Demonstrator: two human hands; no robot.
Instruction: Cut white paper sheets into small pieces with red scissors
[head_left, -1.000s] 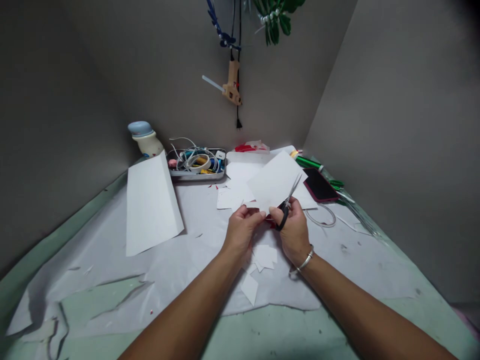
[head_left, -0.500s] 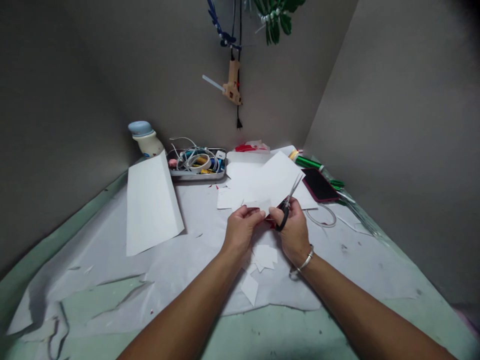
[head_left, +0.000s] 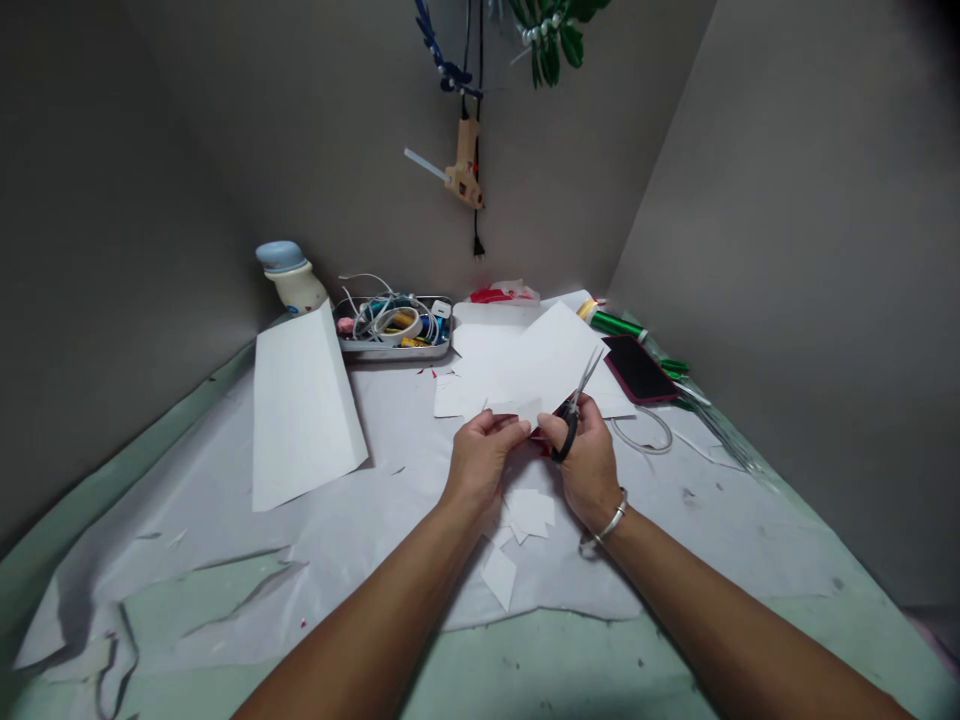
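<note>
Between thumb and fingers, my left hand [head_left: 486,455] pinches a small piece of paper [head_left: 527,410], white on top with some dark red showing along its edge. My right hand [head_left: 589,455] is closed around the black handles of a pair of scissors [head_left: 568,437], whose blades point up and away to the right. Its thumb and fingertips also touch the paper's right side. Below my hands, several white paper cut-outs [head_left: 531,513] lie in a loose pile, with one diamond-shaped piece [head_left: 499,577] nearest me.
White sheets [head_left: 510,365] lie behind my hands; a folded sheet [head_left: 304,420] stands at left. A metal tray [head_left: 394,352] holds cords and spools near a blue-capped bottle [head_left: 292,280]. A phone [head_left: 641,370] lies right. A glue gun [head_left: 466,165] hangs above.
</note>
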